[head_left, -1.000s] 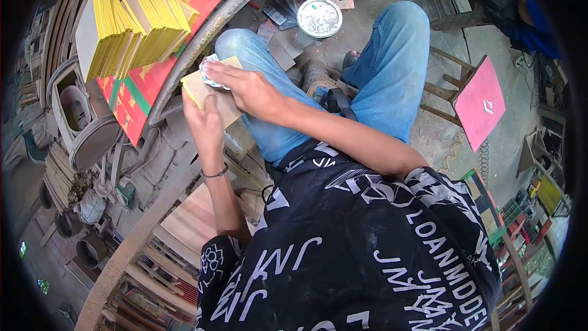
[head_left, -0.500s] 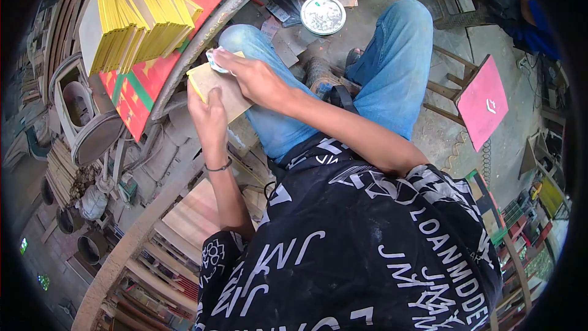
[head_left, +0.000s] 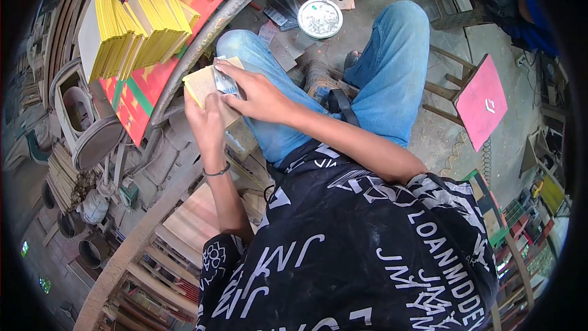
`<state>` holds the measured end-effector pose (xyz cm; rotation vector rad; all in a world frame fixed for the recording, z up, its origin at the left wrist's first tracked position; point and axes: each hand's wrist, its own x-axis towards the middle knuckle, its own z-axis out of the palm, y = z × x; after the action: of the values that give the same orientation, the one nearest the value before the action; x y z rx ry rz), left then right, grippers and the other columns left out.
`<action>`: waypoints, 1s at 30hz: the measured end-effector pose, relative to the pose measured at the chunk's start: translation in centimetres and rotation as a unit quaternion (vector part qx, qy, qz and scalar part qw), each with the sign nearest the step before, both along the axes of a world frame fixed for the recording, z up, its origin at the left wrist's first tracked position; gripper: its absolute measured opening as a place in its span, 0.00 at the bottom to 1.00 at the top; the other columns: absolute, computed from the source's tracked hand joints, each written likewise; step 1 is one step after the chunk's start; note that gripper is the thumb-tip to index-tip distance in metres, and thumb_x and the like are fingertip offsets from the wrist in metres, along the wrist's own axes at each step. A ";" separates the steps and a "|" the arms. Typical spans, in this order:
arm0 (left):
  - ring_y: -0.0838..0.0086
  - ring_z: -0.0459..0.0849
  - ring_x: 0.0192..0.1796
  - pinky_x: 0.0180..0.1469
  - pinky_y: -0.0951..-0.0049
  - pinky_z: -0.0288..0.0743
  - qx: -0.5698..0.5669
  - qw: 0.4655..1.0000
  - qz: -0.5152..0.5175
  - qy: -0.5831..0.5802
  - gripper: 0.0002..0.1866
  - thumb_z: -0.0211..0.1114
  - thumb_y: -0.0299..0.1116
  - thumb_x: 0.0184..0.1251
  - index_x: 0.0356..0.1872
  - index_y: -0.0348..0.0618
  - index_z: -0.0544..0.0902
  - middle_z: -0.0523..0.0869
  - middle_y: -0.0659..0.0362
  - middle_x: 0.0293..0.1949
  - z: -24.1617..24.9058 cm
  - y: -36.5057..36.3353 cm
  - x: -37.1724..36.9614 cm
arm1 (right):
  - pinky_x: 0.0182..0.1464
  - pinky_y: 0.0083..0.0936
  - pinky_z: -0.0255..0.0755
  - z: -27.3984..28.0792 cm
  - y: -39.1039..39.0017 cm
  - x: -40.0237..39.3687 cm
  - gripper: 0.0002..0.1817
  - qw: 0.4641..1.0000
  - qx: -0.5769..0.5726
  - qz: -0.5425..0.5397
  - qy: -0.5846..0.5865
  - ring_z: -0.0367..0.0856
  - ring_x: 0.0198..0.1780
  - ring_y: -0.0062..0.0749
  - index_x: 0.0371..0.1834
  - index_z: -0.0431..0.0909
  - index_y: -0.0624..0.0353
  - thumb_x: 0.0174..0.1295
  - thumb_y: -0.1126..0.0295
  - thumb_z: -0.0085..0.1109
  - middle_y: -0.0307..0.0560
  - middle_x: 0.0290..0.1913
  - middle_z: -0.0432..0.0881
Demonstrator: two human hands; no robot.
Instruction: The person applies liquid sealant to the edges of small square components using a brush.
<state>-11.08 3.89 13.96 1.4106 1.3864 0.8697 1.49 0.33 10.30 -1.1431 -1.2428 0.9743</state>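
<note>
My left hand [head_left: 206,124] grips a thin tan wooden board [head_left: 199,83] with a yellow edge, its thumb lying on the face. My right hand [head_left: 262,93] is closed on a folded piece of sandpaper [head_left: 225,81] with blue print on its pale back, held against the board's face. The board is tilted above my left knee. Close by on the left, several similar yellow-edged boards [head_left: 110,40] stand in a stack on a red, green and yellow painted tabletop [head_left: 122,99].
A round white-rimmed tub [head_left: 320,18] sits on the floor beyond my knees. A pink-topped stool [head_left: 482,107] is on the right. Chair frames [head_left: 92,132] and wood pieces crowd the left. Another person's blue sleeve [head_left: 539,27] shows at upper right.
My right hand has drawn back from the board's far edge toward its middle with the sandpaper, and the printed back now shows more. My left hand still holds the board.
</note>
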 end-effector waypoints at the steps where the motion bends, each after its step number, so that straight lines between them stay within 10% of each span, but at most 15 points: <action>1: 0.71 0.79 0.49 0.53 0.73 0.71 0.000 1.000 -0.004 0.005 0.19 0.49 0.17 0.59 0.54 0.30 0.69 0.79 0.52 0.48 0.0 -0.1 0.1 | 0.68 0.36 0.59 -0.7 0.0 -0.4 0.29 0.999 0.026 -0.025 -0.006 0.62 0.68 0.51 0.62 0.64 0.69 0.57 0.71 0.55 0.63 0.65 0.66; 7: 0.70 0.78 0.50 0.55 0.72 0.70 0.023 0.999 -0.017 0.036 0.20 0.49 0.18 0.59 0.55 0.30 0.69 0.79 0.51 0.48 0.7 -0.4 0.7 | 0.71 0.35 0.53 -1.6 1.5 -1.2 0.24 0.997 0.058 -0.041 -0.041 0.60 0.69 0.49 0.63 0.64 0.68 0.62 0.79 0.41 0.61 0.66 0.63; 30: 0.66 0.78 0.51 0.55 0.70 0.70 0.043 0.997 -0.021 0.068 0.20 0.48 0.18 0.59 0.55 0.30 0.69 0.78 0.50 0.48 1.0 -1.5 1.4 | 0.69 0.36 0.59 -1.7 0.8 0.0 0.33 0.990 0.049 -0.047 -0.120 0.62 0.67 0.51 0.63 0.63 0.69 0.48 0.90 0.45 0.66 0.64 0.64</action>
<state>-9.64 2.36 14.98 1.5843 1.4303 0.8264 1.52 1.14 8.55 -1.2557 -1.3998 0.7117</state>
